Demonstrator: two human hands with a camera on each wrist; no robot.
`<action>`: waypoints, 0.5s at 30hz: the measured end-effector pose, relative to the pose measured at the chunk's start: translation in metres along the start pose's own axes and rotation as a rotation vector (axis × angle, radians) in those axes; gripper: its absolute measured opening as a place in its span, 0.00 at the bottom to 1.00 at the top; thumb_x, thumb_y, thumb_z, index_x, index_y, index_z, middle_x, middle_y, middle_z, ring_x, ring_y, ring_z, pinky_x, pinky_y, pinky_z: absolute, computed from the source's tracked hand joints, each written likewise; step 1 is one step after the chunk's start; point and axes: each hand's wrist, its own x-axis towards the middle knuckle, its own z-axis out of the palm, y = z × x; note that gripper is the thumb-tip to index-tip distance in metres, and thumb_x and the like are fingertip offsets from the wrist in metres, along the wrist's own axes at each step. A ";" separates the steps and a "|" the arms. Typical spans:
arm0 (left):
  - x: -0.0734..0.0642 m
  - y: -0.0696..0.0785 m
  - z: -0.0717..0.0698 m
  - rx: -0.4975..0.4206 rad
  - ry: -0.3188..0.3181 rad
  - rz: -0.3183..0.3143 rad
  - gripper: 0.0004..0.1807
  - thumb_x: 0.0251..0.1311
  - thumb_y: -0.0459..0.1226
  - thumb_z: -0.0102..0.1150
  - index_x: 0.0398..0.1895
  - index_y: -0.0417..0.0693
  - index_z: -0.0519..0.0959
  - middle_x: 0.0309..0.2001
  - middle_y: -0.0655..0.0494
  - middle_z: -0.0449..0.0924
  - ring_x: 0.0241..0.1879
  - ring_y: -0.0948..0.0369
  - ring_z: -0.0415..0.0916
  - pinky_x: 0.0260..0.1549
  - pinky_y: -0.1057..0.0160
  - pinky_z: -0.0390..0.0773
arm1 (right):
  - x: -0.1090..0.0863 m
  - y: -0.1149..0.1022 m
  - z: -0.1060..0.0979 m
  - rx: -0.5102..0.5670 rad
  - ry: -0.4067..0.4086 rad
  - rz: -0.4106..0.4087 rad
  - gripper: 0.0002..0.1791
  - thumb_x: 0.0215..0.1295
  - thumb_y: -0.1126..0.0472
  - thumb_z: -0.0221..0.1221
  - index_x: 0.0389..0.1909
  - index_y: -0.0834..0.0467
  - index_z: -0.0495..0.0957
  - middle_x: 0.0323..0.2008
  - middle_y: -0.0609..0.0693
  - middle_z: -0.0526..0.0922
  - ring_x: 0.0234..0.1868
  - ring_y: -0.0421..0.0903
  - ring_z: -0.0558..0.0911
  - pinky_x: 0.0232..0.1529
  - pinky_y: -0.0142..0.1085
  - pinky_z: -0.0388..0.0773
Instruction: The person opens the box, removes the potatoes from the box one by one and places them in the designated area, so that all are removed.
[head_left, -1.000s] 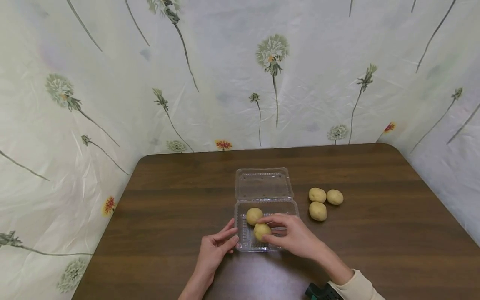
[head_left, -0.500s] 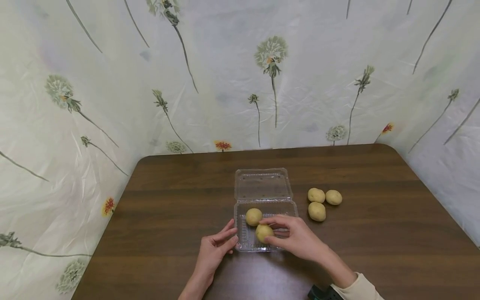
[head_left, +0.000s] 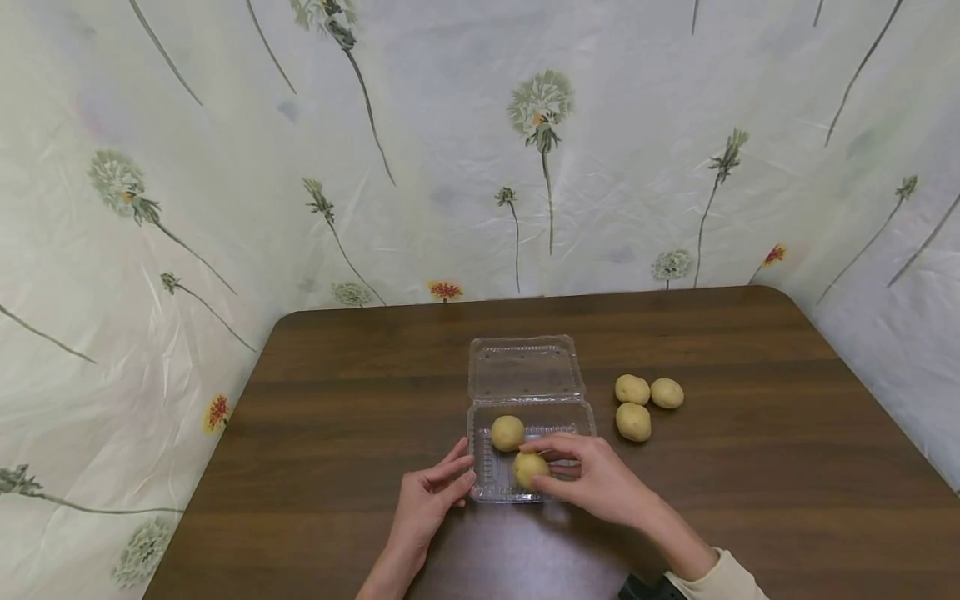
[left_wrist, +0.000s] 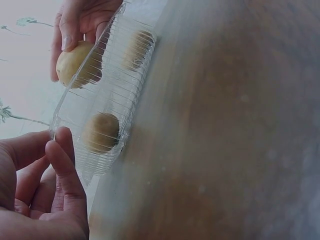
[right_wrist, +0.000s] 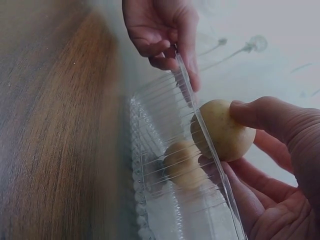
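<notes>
A clear plastic clamshell box point(head_left: 489, 487) lies with its lid point(head_left: 525, 371) folded back on the table. My left hand point(head_left: 426, 496) pinches the box's left rim between thumb and fingers, plain in the left wrist view. My right hand point(head_left: 600, 475) holds a potato point(head_left: 532, 471) over the near part of the box, thumb on one side and fingers on the other. In the right wrist view this potato point(right_wrist: 222, 130) is above rim height. One potato point(head_left: 507, 433) sits inside the box; the left wrist view shows another potato point(left_wrist: 137, 50) through the wall, hidden from the head view.
Three loose potatoes point(head_left: 633, 422) lie together on the brown table point(head_left: 345, 400), right of the box. A white floral sheet point(head_left: 450, 167) hangs behind the table and along its sides.
My right hand has shifted the held potato slightly right and toward me over the box. The left hand stays at the rim, and the loose potatoes lie as before.
</notes>
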 end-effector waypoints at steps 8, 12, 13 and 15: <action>0.000 0.000 0.000 -0.005 0.002 0.012 0.18 0.60 0.32 0.66 0.52 0.33 0.81 0.64 0.52 0.72 0.49 0.64 0.78 0.29 0.70 0.78 | -0.003 0.003 -0.001 0.001 0.018 -0.002 0.17 0.62 0.56 0.67 0.52 0.53 0.81 0.50 0.47 0.83 0.48 0.47 0.82 0.47 0.37 0.80; 0.000 0.000 0.000 -0.007 0.001 0.016 0.18 0.59 0.32 0.66 0.52 0.33 0.81 0.64 0.52 0.72 0.49 0.64 0.78 0.29 0.70 0.78 | -0.005 0.004 -0.002 0.004 0.026 0.005 0.18 0.62 0.56 0.68 0.52 0.53 0.81 0.50 0.46 0.82 0.48 0.47 0.82 0.47 0.37 0.79; 0.000 0.000 0.000 -0.007 0.000 0.014 0.18 0.59 0.32 0.66 0.52 0.33 0.81 0.64 0.52 0.72 0.49 0.64 0.78 0.29 0.70 0.78 | -0.005 0.004 -0.002 0.007 0.025 0.010 0.18 0.61 0.56 0.68 0.52 0.54 0.81 0.50 0.46 0.82 0.49 0.47 0.82 0.47 0.36 0.79; 0.000 -0.001 0.000 -0.008 -0.002 0.013 0.18 0.60 0.32 0.66 0.52 0.33 0.81 0.64 0.52 0.72 0.49 0.64 0.78 0.29 0.69 0.78 | -0.006 0.003 -0.003 0.013 0.027 0.023 0.18 0.61 0.56 0.68 0.52 0.54 0.81 0.50 0.45 0.82 0.49 0.46 0.82 0.48 0.36 0.79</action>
